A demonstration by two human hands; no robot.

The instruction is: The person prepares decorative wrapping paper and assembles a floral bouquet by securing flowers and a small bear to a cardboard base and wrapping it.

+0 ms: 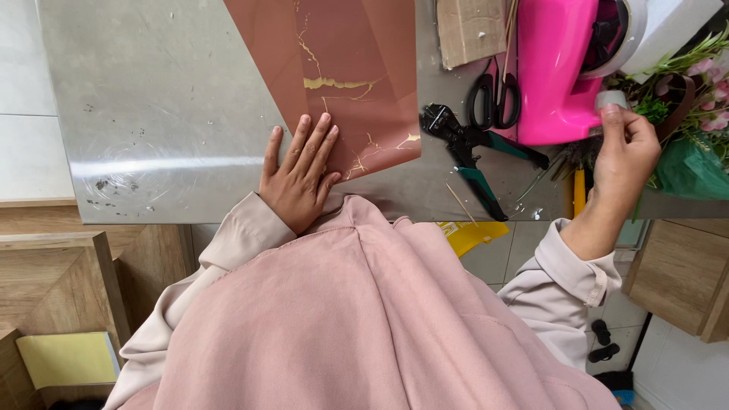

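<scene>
My left hand (298,173) lies flat, fingers spread, on the near corner of a rust-brown sheet with gold veins (334,68) on a grey metal table (159,114). My right hand (626,148) is raised at the right and pinches a strip of clear tape (611,99) at the front of a pink tape dispenser (554,64).
Green-handled pliers (471,159) and black scissors (495,95) lie between the hands. A cardboard piece (471,29) sits at the far edge. Pink flowers with green wrap (695,114) are at the right. A thin wooden stick (461,203) rests near the table's front edge.
</scene>
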